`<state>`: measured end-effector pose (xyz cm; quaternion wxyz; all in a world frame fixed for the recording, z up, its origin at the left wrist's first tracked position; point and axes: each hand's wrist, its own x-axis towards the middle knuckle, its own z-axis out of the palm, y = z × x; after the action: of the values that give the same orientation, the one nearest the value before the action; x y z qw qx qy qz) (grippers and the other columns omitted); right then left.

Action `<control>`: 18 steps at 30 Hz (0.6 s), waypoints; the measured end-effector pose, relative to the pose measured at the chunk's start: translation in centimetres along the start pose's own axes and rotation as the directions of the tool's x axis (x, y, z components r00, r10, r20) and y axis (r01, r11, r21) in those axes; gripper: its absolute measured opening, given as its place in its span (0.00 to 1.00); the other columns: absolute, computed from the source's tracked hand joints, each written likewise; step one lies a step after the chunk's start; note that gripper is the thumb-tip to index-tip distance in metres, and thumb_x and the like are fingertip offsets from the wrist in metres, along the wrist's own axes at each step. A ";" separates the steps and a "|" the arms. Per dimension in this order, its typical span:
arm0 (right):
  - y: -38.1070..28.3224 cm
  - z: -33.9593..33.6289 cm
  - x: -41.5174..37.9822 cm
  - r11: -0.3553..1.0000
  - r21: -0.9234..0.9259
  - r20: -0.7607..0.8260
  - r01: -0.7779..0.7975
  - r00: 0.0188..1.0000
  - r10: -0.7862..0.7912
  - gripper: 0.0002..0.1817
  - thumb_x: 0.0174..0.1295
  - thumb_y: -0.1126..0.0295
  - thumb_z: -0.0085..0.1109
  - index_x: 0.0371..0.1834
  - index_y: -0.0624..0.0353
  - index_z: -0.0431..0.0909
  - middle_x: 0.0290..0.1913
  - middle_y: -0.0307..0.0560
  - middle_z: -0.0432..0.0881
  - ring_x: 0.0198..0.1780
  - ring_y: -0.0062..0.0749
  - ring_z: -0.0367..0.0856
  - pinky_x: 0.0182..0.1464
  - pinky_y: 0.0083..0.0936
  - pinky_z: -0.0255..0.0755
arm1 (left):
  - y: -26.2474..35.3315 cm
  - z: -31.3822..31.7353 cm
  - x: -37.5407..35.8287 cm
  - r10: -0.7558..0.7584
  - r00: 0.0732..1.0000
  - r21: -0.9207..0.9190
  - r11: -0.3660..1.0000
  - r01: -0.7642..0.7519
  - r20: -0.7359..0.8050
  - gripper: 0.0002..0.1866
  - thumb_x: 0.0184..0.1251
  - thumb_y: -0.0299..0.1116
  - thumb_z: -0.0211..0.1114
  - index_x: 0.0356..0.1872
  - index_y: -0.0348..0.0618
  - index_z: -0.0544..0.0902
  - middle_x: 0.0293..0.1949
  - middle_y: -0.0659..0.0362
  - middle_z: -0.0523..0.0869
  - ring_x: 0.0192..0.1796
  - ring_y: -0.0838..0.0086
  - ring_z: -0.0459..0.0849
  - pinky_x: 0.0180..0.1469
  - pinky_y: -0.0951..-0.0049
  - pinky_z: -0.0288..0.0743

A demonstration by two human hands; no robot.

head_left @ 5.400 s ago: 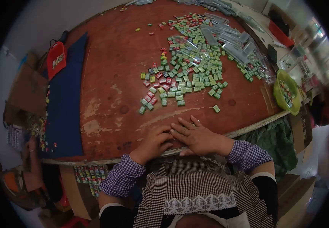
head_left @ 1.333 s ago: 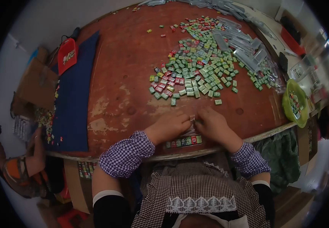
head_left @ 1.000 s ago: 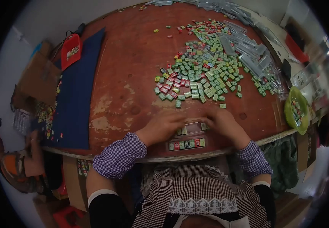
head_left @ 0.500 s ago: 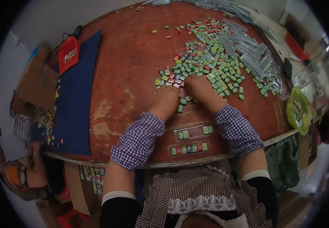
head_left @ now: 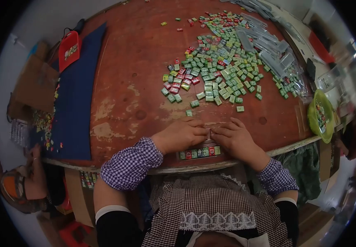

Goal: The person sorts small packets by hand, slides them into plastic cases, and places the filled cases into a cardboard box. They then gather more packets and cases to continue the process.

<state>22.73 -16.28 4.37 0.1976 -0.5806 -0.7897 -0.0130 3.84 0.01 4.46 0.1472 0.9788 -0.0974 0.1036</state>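
Both hands are low over the front of the table, fingertips facing each other across a clear plastic tray point(head_left: 208, 143) they mostly cover. My left hand point(head_left: 182, 135) comes from the left, fingers curled together; what they hold is hidden. My right hand point(head_left: 237, 140) has its fingertips closed at a tiny red piece point(head_left: 211, 131), its upper finger lifted a little apart. Just below lies a second clear tray point(head_left: 200, 152) with a row of small green and red boxes. Beyond the hands spreads a pile of small green boxes point(head_left: 227, 82), with several red boxes point(head_left: 180, 78) at its left side.
Clear empty trays point(head_left: 264, 47) are heaped at the back right. A yellow-green basin point(head_left: 315, 113) stands at the right edge. On the left are a blue mat point(head_left: 73, 107), a red scoop point(head_left: 64, 59) with small pieces and another person's arm point(head_left: 36, 177).
Both hands have drawn back from the pile to the upper tray near the table's front edge. A few boxes at the pile's near side are now uncovered. The view has shifted slightly.
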 end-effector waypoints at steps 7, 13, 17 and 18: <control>1.5 -1.4 1.8 0.992 0.125 0.152 -0.021 0.988 0.001 0.09 0.53 0.68 0.63 0.37 0.53 0.84 0.46 0.39 0.84 0.46 0.37 0.80 0.54 0.41 0.71 | 1.9 -0.1 -0.5 -0.139 0.988 0.014 0.990 0.138 0.064 0.18 0.60 0.33 0.60 0.52 0.46 0.81 0.58 0.60 0.80 0.62 0.64 0.75 0.63 0.63 0.69; 5.4 2.7 11.6 0.974 0.157 -0.154 -0.163 0.970 0.187 0.07 0.54 0.68 0.63 0.34 0.57 0.83 0.32 0.48 0.80 0.35 0.45 0.81 0.36 0.39 0.75 | 1.1 1.8 -1.6 -0.244 0.964 -0.006 0.969 0.245 -0.102 0.19 0.56 0.27 0.60 0.51 0.42 0.81 0.59 0.54 0.78 0.63 0.57 0.74 0.63 0.61 0.72; 5.5 5.7 15.8 0.984 0.016 -0.086 -0.180 0.980 0.181 0.06 0.55 0.69 0.61 0.33 0.58 0.82 0.32 0.52 0.80 0.34 0.47 0.81 0.35 0.40 0.76 | 0.8 2.1 -2.1 -0.265 0.953 0.008 0.963 0.269 -0.144 0.18 0.55 0.27 0.63 0.49 0.41 0.82 0.58 0.52 0.78 0.62 0.54 0.75 0.61 0.61 0.74; 5.3 6.5 16.3 0.984 -0.047 -0.054 -0.174 0.984 0.171 0.06 0.55 0.69 0.61 0.32 0.59 0.81 0.31 0.53 0.80 0.34 0.47 0.82 0.34 0.40 0.76 | 0.9 1.9 -2.0 -0.286 0.946 -0.012 0.958 0.288 -0.153 0.17 0.55 0.28 0.63 0.49 0.42 0.82 0.58 0.52 0.78 0.61 0.54 0.75 0.61 0.61 0.74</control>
<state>21.70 1.92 2.59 0.2028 -0.6512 -0.7306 -0.0306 2.02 -1.14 2.42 0.1625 0.9725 0.0581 0.1562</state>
